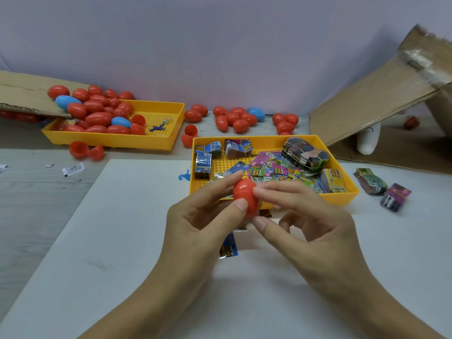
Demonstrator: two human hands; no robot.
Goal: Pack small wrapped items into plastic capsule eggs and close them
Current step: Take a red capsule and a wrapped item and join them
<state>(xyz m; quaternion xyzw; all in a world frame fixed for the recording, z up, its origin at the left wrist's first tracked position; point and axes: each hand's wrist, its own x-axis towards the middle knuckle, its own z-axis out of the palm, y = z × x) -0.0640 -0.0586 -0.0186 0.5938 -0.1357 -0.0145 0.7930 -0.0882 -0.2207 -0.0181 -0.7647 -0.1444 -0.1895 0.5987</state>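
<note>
A red capsule egg [245,195] is held above the white board, its two halves together. My left hand [205,214] pinches it from the left with thumb and fingers. My right hand [303,216] pinches it from the right with thumb and forefinger. Just behind the hands a yellow tray [347,194] holds several small wrapped packets [276,170] and bundled stacks. A few loose packets [228,245] lie on the board under my hands, partly hidden.
A second yellow tray [159,140] at the back left is heaped with red and blue eggs [97,111]. More eggs [234,118] lie along the wall, open red halves [85,150] near the tray. Cardboard flap [371,99] leans at right; packet bundles [381,189] lie beside it.
</note>
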